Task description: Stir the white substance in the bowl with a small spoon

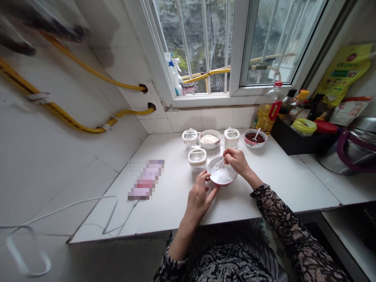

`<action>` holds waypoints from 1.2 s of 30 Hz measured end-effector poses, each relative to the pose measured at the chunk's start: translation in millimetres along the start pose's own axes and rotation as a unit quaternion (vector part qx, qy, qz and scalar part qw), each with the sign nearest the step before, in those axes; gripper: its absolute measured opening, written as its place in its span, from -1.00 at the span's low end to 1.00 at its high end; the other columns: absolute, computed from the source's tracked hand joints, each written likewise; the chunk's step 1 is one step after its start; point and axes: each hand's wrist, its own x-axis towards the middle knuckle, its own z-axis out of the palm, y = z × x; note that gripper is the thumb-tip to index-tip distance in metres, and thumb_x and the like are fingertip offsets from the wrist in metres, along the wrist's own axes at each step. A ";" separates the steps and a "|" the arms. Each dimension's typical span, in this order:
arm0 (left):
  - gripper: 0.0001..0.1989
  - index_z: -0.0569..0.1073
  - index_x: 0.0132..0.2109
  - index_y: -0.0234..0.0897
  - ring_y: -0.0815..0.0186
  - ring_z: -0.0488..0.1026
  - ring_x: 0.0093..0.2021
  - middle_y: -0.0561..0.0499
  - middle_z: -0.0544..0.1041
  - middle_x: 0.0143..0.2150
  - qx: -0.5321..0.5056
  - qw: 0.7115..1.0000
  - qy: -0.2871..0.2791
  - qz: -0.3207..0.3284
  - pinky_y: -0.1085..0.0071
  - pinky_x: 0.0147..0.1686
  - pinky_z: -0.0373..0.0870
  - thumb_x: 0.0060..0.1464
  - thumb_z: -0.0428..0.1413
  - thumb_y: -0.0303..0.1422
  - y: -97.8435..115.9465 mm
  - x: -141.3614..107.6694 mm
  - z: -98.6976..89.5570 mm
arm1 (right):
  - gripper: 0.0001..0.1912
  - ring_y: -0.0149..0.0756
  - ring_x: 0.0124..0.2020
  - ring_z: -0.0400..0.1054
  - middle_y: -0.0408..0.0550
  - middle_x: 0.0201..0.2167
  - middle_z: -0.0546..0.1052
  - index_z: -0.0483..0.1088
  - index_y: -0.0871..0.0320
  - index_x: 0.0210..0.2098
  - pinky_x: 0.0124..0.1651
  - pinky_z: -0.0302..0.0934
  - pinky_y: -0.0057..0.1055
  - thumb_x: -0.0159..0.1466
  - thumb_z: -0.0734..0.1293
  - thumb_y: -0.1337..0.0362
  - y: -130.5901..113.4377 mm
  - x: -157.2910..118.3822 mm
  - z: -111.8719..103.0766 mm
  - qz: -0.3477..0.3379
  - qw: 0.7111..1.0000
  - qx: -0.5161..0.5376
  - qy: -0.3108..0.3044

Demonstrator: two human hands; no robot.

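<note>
A white bowl with a pink rim (225, 177) stands on the white counter and holds a white substance. My left hand (201, 192) grips the bowl's left side, fingers at the rim and thumb low against the near side. Pinched in my right hand (235, 159) is a small white spoon (219, 163), its end dipping into the bowl. A lidded clear container (197, 157) stands just left of the bowl. Behind are a bowl of pale powder (209, 139), two more lidded containers (190, 137) (232, 138), and a bowl of red beans (255, 138) with a white spoon.
A blurred-out phone-like object (147, 180) with a white cable (113, 215) lies at left. An oil bottle (266, 111), a black box of condiments (289, 137) and a metal pot (349, 152) stand at right. The window (202, 100) is behind the counter (173, 203).
</note>
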 end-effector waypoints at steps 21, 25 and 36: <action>-0.61 0.29 0.09 -0.19 0.14 0.53 0.01 -0.19 0.40 0.16 -0.003 1.000 0.003 -0.007 0.37 -0.36 0.64 0.14 0.19 -0.40 -4.2 -0.3 3.4 | -0.90 -0.39 -0.63 0.32 -0.19 -0.69 0.46 0.39 0.15 -0.50 -0.44 0.30 -0.41 -0.04 0.28 0.29 -1.6 13.1 -4.5 0.096 0.953 0.285 0.018; -0.62 0.29 0.09 -0.19 0.16 0.54 -0.01 -0.19 0.40 0.16 -0.004 1.000 0.008 -0.005 0.37 -0.35 0.64 0.15 0.18 -0.39 -4.3 0.3 4.5 | -0.88 -0.36 -0.54 0.38 -0.18 -0.60 0.50 0.37 0.13 -0.39 -0.41 0.29 -0.40 0.09 0.29 0.22 -11.1 18.1 6.9 0.032 0.964 0.264 -0.004; -0.61 0.29 0.10 -0.19 0.18 0.55 -0.05 -0.22 0.38 0.20 -0.009 1.000 0.000 -0.022 0.34 -0.32 0.63 0.15 0.18 -0.39 0.4 0.8 3.1 | -0.82 -0.24 -0.29 0.46 -0.04 -0.37 0.59 0.41 0.09 -0.23 0.14 0.22 -0.08 0.36 0.17 0.37 -18.4 16.0 10.0 -0.418 0.898 -0.134 -0.039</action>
